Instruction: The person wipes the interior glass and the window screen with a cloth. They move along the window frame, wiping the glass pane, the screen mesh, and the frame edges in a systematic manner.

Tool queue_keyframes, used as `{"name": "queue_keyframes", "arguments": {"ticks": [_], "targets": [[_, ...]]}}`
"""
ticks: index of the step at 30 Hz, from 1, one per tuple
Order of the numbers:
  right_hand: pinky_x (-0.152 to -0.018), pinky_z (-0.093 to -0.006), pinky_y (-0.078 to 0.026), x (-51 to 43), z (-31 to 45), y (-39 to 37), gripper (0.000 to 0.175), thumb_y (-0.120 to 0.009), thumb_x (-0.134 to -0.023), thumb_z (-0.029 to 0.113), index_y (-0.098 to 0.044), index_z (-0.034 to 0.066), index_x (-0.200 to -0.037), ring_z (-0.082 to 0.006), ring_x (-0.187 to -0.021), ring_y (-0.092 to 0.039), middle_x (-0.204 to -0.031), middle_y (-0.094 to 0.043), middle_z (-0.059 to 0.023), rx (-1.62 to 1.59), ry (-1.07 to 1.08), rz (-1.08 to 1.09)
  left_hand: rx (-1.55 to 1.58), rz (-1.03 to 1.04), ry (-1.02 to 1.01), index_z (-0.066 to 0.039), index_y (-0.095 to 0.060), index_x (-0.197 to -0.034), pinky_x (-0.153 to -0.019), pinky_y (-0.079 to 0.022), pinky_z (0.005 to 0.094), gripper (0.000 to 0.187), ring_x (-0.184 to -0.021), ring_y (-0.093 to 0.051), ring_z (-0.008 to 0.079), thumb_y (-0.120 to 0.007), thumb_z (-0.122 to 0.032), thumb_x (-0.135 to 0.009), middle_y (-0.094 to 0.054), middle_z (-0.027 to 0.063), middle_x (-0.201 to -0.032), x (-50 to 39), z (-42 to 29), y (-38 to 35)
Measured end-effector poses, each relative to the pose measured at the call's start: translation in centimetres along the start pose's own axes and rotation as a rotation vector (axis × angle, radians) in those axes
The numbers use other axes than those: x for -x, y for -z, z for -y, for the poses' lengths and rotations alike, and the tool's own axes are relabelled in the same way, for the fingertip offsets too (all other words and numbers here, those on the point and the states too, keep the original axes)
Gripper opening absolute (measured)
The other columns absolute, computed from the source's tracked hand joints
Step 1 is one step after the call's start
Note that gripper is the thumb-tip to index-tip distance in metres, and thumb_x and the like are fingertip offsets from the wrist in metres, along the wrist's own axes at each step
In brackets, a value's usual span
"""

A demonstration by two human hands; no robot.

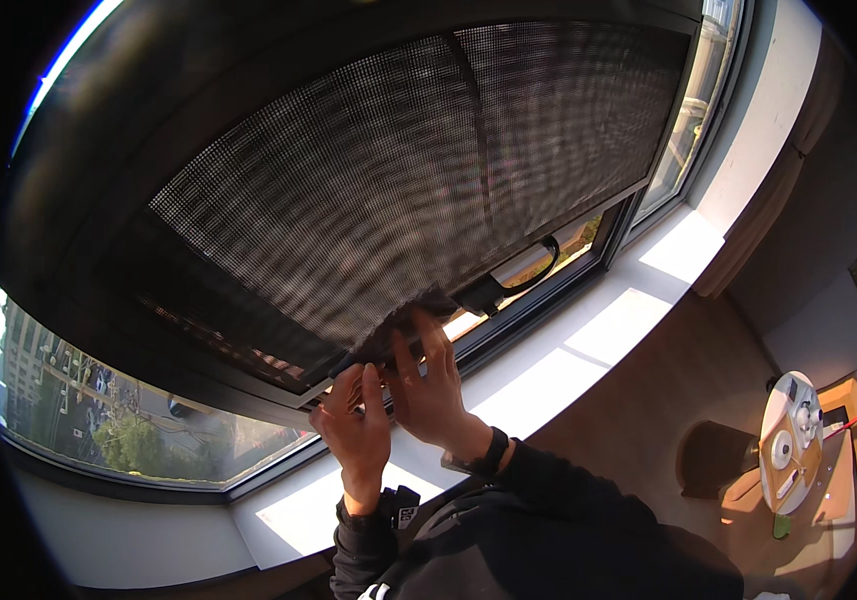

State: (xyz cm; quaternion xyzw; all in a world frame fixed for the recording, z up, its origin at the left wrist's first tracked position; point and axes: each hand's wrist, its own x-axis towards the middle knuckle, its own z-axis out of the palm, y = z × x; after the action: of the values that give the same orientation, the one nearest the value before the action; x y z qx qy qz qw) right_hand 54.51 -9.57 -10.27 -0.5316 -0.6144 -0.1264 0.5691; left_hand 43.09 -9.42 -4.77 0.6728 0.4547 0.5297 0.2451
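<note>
A dark mesh window screen (398, 172) in a black frame fills the upper view, close in front of me. At its lower edge is a piece of dark, fuzzy cloth (406, 319), bunched up against the mesh. My right hand (428, 390) lies over this cloth, its fingers spread and pointing up at the screen. Close beside it, my left hand (357, 431) pinches the cloth's lower left end between thumb and fingers. Some fingertips are hidden in the dark material. A black window handle (481, 294) is just right of the cloth.
Below the hands, a white sill (548, 375) runs along the black window track (533, 315). Glass panes (151, 435) flank the screen, with trees and buildings outside. Behind at right stand a round table (792, 442) bearing several items and a brown chair (717, 457).
</note>
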Motion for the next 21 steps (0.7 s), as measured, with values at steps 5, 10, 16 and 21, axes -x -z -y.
{"name": "queue_keyframes", "arguments": {"ticks": [5, 10, 16, 21], "targets": [[-0.119, -0.0558, -0.035, -0.1, -1.0, -0.4, 0.062, -0.068, -0.096, 0.017, -0.046, -0.0152, -0.144, -0.0524, -0.149, -0.033, -0.159, -0.031, -0.0362, 0.085, 0.083, 0.011, -0.034, -0.001, -0.058, 0.008, -0.070, -0.110, -0.079, -0.060, 0.0287, 0.015, -0.089, -0.077, 0.0195, -0.067, -0.003, -0.100, -0.079, 0.0164, -0.098, 1.1, 0.8, -0.3], [-0.121, -0.0599, -0.028, -0.1, -0.9, -0.6, 0.072, -0.067, -0.098, 0.022, -0.035, -0.0146, -0.152, -0.0544, -0.153, -0.024, -0.162, -0.025, -0.0390, 0.046, -0.042, 0.016, 0.063, -0.113, -0.190, 0.008, -0.071, -0.110, -0.073, -0.059, 0.0292, 0.014, -0.081, -0.077, 0.0212, -0.066, 0.002, -0.098, -0.078, 0.0163, -0.097, 1.5, 0.8, -0.5], [-0.122, -0.0600, -0.026, 0.7, 0.5, -3.4, 0.065, -0.068, -0.098, 0.024, -0.047, -0.0072, -0.150, -0.0492, -0.153, -0.029, -0.161, -0.034, -0.0331, -0.016, 0.003, -0.150, 0.149, -0.151, -0.223, 0.006, -0.068, -0.112, -0.072, -0.057, 0.0263, 0.014, -0.082, -0.075, 0.0189, -0.058, 0.004, -0.102, -0.078, 0.0149, -0.098, 2.1, 0.8, 0.2], [-0.124, -0.0552, -0.029, 1.6, -1.3, -3.5, 0.046, -0.073, -0.089, 0.003, -0.065, 0.0012, -0.135, -0.0350, -0.151, -0.042, -0.152, -0.057, -0.0166, -0.045, 0.202, -0.193, 0.219, -0.171, -0.206, 0.006, -0.068, -0.107, -0.075, -0.059, 0.0273, 0.011, -0.084, -0.075, 0.0199, -0.059, 0.004, -0.101, -0.077, 0.0158, -0.097, 2.2, 0.9, 0.4]]}}
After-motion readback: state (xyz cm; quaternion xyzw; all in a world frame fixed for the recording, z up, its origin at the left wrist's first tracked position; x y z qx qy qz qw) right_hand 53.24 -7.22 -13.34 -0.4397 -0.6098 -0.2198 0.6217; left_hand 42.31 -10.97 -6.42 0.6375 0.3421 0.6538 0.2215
